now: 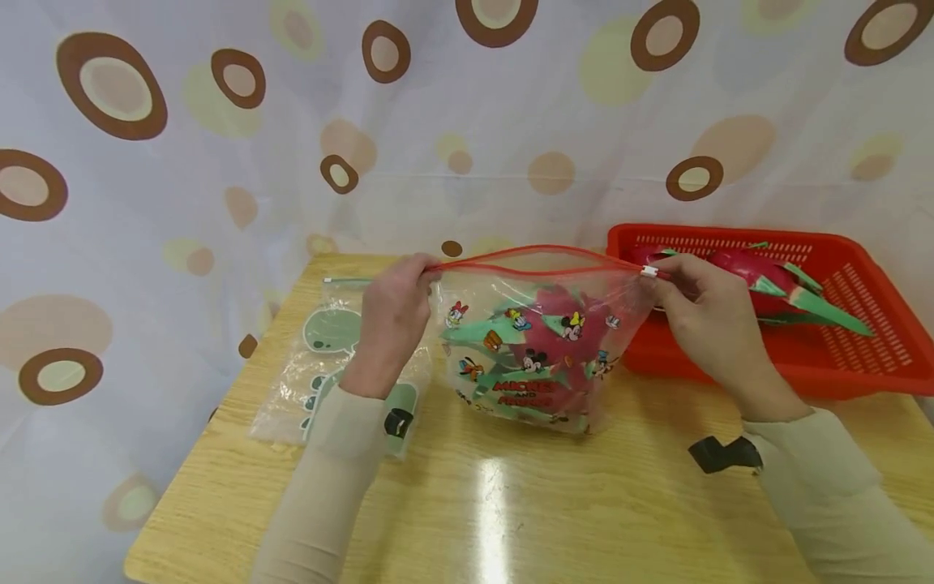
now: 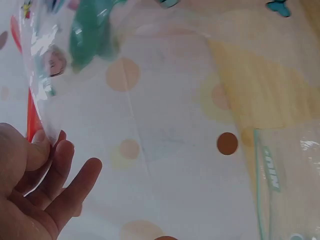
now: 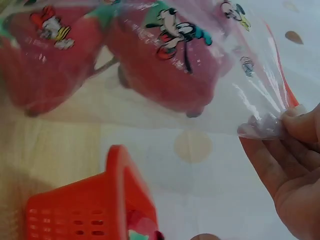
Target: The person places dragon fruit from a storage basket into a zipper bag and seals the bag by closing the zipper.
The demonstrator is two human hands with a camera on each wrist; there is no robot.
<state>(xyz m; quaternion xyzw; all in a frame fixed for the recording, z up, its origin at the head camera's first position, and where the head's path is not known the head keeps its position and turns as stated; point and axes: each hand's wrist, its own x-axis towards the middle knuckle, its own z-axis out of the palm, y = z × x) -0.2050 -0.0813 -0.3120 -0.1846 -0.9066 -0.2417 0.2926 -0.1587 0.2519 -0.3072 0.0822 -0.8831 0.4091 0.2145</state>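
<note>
1. Left hand [image 1: 396,316] is pinching the zip bag [image 1: 527,391] by its upper-left corner.
2. Right hand [image 1: 711,320] is pinching the upper-right corner beside the white slider [image 1: 649,272].
3. The zip bag is occupying centre frame, enclosing dragon fruits [image 1: 560,328].

place: indoors, room type unclear | evidence: wood-grain table [image 1: 584,503], circle-patterned cloth [image 1: 467,113] hanging behind

Head cam fwd/down over table [image 1: 606,495], L/R wrist cams close-up, red-zip bag [image 1: 536,357] in all
</note>
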